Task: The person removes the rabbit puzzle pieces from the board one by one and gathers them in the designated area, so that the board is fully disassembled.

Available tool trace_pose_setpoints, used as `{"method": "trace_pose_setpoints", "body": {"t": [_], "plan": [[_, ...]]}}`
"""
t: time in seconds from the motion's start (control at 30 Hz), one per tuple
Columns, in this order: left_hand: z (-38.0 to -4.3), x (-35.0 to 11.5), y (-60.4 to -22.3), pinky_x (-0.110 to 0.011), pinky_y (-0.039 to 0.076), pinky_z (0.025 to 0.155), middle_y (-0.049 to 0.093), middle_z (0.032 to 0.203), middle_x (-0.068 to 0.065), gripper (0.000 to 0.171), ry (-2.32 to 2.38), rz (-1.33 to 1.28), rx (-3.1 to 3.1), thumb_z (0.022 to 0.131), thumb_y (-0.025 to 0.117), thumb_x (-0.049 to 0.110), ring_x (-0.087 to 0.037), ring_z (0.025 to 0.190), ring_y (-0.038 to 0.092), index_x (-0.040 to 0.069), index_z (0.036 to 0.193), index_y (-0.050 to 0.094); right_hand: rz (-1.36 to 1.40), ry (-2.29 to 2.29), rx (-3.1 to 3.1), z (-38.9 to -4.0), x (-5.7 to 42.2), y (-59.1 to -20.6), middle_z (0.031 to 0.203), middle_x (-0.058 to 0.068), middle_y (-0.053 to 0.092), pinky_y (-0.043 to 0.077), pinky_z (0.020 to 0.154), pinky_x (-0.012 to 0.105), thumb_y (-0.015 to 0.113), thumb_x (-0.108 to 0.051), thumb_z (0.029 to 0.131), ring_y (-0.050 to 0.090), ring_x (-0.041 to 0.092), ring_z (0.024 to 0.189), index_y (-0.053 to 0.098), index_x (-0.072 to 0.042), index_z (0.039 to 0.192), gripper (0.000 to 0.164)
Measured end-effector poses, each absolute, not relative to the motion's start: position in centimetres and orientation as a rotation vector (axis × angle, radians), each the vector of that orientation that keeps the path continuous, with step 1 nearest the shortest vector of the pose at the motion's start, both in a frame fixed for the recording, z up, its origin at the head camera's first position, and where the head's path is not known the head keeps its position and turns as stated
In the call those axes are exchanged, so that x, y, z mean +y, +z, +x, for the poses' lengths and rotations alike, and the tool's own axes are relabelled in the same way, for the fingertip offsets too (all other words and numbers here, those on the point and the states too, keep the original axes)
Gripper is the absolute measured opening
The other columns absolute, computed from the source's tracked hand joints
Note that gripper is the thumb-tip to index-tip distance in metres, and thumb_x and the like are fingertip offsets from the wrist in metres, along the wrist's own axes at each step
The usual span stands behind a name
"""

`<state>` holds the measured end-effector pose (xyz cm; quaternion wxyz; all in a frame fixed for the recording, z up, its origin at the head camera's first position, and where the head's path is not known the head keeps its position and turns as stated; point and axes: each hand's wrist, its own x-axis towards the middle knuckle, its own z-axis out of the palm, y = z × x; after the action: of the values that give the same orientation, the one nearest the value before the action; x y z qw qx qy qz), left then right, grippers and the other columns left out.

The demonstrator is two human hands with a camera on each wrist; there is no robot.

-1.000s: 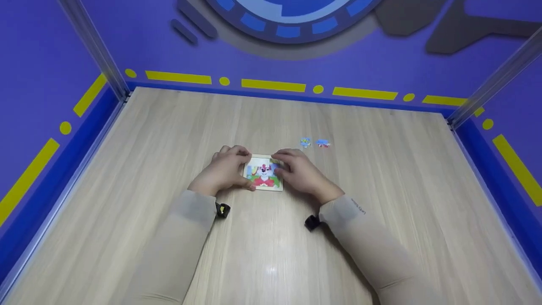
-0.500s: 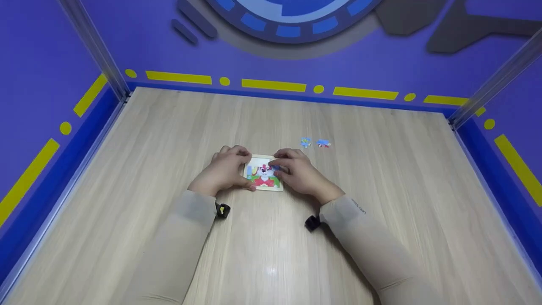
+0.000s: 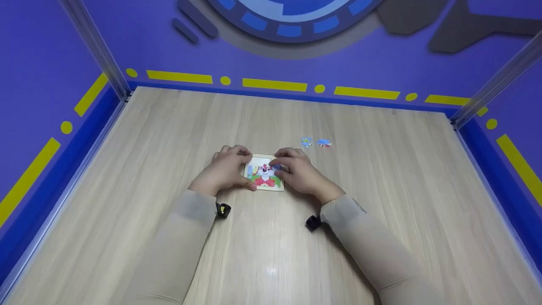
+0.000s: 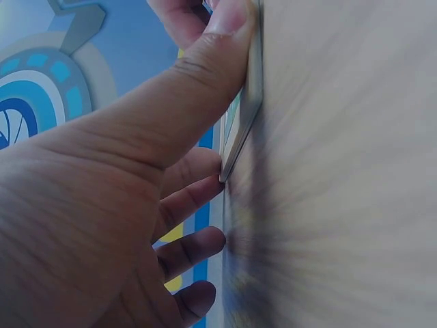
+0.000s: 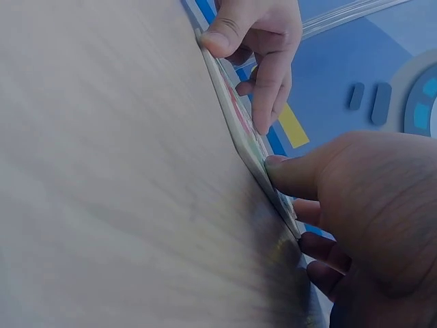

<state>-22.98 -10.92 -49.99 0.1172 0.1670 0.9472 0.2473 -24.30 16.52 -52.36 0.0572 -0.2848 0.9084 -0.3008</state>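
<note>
A small square jigsaw puzzle (image 3: 264, 181) in a pale wooden frame lies on the table between the hands, picturing a white and red cartoon animal. White bare backing shows along its upper left. My left hand (image 3: 222, 169) grips the frame's left side, thumb at the near edge and fingers at the far corner. At the upper right, my right hand (image 3: 302, 173) has thumb and index finger on a bluish puzzle piece (image 3: 275, 167), mostly hidden by the fingers. In the right wrist view, the thumb (image 5: 290, 174) presses on the puzzle's face while other fingers curl at the frame's edge.
Two loose puzzle pieces lie beyond the right hand: one blue and yellow (image 3: 306, 141), the other blue with red (image 3: 324, 143). Purple-blue panels (image 3: 279, 63) wall the wooden table (image 3: 271, 245) at the back and sides. A black wrist camera (image 3: 313, 223) sits below the right hand.
The right index finger has shifted from the frame's top edge inward onto the puzzle's upper right, then stayed there. The left hand and the loose pieces have not moved.
</note>
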Motion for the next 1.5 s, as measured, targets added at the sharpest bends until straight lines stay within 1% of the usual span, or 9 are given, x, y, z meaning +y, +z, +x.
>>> {"method": "trace_pose_setpoints", "body": {"t": [0.17, 0.33, 0.6, 0.97, 1.33, 1.5], "plan": [[-22.99, -10.92, -50.1, -0.056, 0.032, 0.132, 0.053, 0.17, -0.006, 0.105, 0.711, 0.493, 2.778, 0.079, 0.103, 0.052, -0.036, 0.156, 0.042, 0.011, 0.165, 0.059, -0.866, -0.918, 2.752, -24.21, 16.5, -52.24, 0.161, 0.012, 0.059, 0.031, 0.133, 0.064, 0.072, -0.022, 0.112, 0.049, 0.038, 0.153, 0.08, -0.015, 0.138, 0.028], [-23.06, -10.97, -50.22, -0.056, 0.032, 0.132, 0.052, 0.17, -0.006, 0.106, 0.721, 0.492, 2.776, 0.078, 0.103, 0.052, -0.035, 0.156, 0.042, 0.01, 0.165, 0.059, -0.877, -0.903, 2.758, -24.21, 16.47, -52.14, 0.159, 0.012, 0.061, 0.032, 0.133, 0.063, 0.073, -0.022, 0.111, 0.049, 0.038, 0.153, 0.079, -0.015, 0.138, 0.028], [-23.21, -11.0, -50.34, -0.054, 0.032, 0.132, 0.052, 0.17, -0.004, 0.105, 0.744, 0.486, 2.76, 0.078, 0.103, 0.05, -0.033, 0.156, 0.041, 0.009, 0.165, 0.059, -0.926, -0.906, 2.783, -24.21, 16.58, -52.19, 0.154, 0.012, 0.064, 0.038, 0.13, 0.063, 0.074, -0.02, 0.11, 0.052, 0.038, 0.148, 0.079, -0.014, 0.136, 0.028], [-23.29, -10.99, -50.32, -0.054, 0.031, 0.133, 0.051, 0.172, -0.005, 0.108, 0.744, 0.478, 2.752, 0.078, 0.103, 0.051, -0.033, 0.158, 0.04, 0.009, 0.166, 0.058, -0.931, -0.848, 2.819, -24.28, 16.51, -52.26, 0.155, 0.012, 0.062, 0.043, 0.123, 0.061, 0.075, -0.021, 0.11, 0.052, 0.037, 0.141, 0.082, -0.016, 0.137, 0.029], [-23.19, -10.94, -50.07, -0.054, 0.032, 0.133, 0.052, 0.171, -0.006, 0.107, 0.75, 0.475, 2.752, 0.078, 0.104, 0.05, -0.034, 0.158, 0.041, 0.008, 0.165, 0.058, -0.904, -0.775, 2.809, -24.07, 16.32, -51.92, 0.157, 0.012, 0.06, 0.04, 0.124, 0.061, 0.071, -0.023, 0.113, 0.045, 0.038, 0.142, 0.079, -0.017, 0.146, 0.035], [-23.09, -10.95, -50.02, -0.054, 0.032, 0.133, 0.052, 0.17, -0.004, 0.105, 0.764, 0.472, 2.744, 0.078, 0.104, 0.05, -0.034, 0.157, 0.041, 0.009, 0.164, 0.06, -0.891, -0.782, 2.807, -23.99, 16.3, -51.9, 0.158, 0.012, 0.06, 0.038, 0.125, 0.061, 0.071, -0.023, 0.113, 0.043, 0.038, 0.143, 0.079, -0.017, 0.145, 0.034]]}}
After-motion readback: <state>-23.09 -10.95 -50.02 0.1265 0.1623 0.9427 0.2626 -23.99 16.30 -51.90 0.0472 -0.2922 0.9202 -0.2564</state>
